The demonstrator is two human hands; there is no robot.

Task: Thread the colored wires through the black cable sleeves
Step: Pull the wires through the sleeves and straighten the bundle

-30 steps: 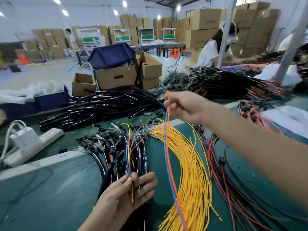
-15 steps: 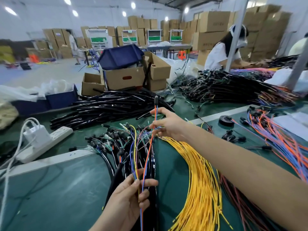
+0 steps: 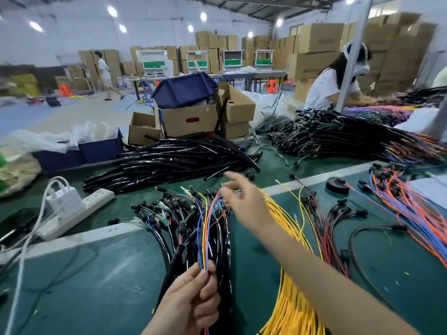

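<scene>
My left hand [image 3: 193, 296] pinches a thin bundle of blue, yellow and orange wires [image 3: 205, 238] near the table's front edge. The wires run up over a heap of black sleeved harnesses [image 3: 183, 228]. My right hand [image 3: 244, 201] hovers above the far ends of those wires, fingers spread and blurred, holding nothing. A pile of bare black cable sleeves [image 3: 174, 160] lies behind it. A fan of loose yellow wires [image 3: 290, 286] spreads under my right forearm.
A white power strip with a charger [image 3: 72, 206] lies at the left. Red wires [image 3: 324, 233] and orange and blue wires [image 3: 411, 204] lie at the right, beside a black tape roll [image 3: 337, 184]. Cardboard boxes [image 3: 191, 119] and another harness heap [image 3: 338, 139] stand behind; a person works at far right.
My right hand has let go of the orange and blue wire pair and opened. That pair now lies with the yellow wire in my left hand's pinch.
</scene>
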